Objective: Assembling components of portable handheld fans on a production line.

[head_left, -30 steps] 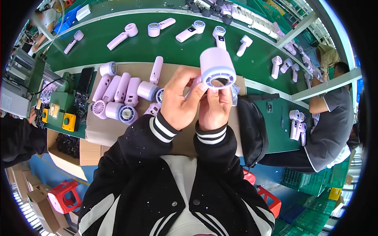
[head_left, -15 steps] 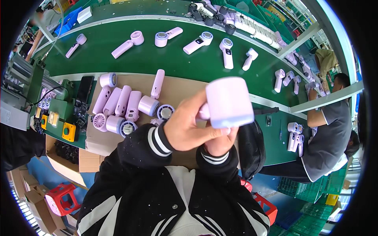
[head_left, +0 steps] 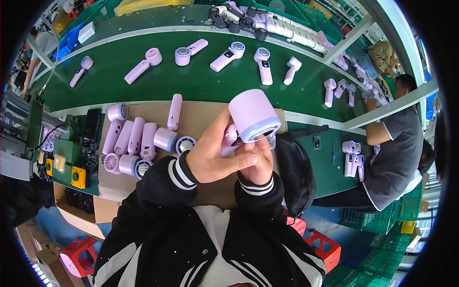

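Note:
A lilac handheld fan (head_left: 252, 111) with a blue-grey rim is raised above the cardboard-covered part of the bench. My left hand (head_left: 210, 152) is wrapped round its short visible handle part, thumb stretched to the right. Just below the fan's head, my right hand (head_left: 259, 165) has its fingers curled close to my left thumb; what they pinch, if anything, is hidden. To the left of my hands lies a group of lilac fan parts: handles (head_left: 135, 136), round heads (head_left: 165, 139) and a slotted grille piece (head_left: 112, 163).
Several lilac fans, among them one (head_left: 227, 56), lie along the green conveyor (head_left: 172, 79) ahead. A black mesh bag (head_left: 295, 170) is right of my hands. A person (head_left: 394, 148) works at the far right. Yellow button boxes (head_left: 78, 177) and a carton (head_left: 98, 210) stand left.
The fan's head has tilted, so its rim and part of its underside show. Both hands stay close together. The whole view has shifted slightly.

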Tool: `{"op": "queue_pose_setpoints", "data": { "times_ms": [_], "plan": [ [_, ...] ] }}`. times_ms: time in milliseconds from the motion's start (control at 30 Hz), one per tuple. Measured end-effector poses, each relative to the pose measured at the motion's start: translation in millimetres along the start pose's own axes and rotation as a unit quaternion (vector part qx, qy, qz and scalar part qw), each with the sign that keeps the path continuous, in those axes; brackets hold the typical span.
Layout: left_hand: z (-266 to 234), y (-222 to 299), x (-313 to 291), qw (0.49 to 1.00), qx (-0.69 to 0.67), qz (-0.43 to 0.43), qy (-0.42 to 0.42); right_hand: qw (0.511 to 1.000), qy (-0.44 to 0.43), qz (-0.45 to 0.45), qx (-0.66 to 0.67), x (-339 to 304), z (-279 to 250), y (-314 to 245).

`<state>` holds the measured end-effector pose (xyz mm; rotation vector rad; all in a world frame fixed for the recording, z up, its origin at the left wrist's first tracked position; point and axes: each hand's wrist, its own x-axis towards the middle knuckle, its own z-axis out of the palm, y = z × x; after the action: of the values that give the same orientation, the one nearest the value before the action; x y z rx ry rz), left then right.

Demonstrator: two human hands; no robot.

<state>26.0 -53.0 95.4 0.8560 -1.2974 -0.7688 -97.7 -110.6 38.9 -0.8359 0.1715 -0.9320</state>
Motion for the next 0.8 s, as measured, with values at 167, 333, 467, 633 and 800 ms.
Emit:
{"op": "queue_pose_setpoints", "data": {
  "times_ms": [167, 333, 467, 633, 800],
  "plan": [
    [-6.3, 1.1, -1.0, 0.995, 0.1, 0.008, -0.016, 0.996, -0.061, -0.058, -0.029, 10.0, -2.2, 8.4],
    [-33.7, -1.6, 1.1, 0.942, 0.326, -0.078, -0.017, 0.996, 0.063, -0.044, -0.033, 27.9, 22.2, 9.0],
    [-88.4, -32.3, 28.9, 0.937, 0.318, -0.13, 0.06, 0.818, 0.034, -0.156, -0.553, 60.0, 19.5, 2.7],
    [-192.2, -115.9, 66.8, 0.914, 0.335, -0.19, 0.129, 0.865, 0.021, -0.039, -0.5, 37.8, -37.5, -34.3],
    [-282.8, -176.6, 73.0, 0.881, 0.384, -0.207, 0.184, 0.883, 0.105, -0.012, -0.458, 4.9, -70.4, -47.1]
  ]
}}
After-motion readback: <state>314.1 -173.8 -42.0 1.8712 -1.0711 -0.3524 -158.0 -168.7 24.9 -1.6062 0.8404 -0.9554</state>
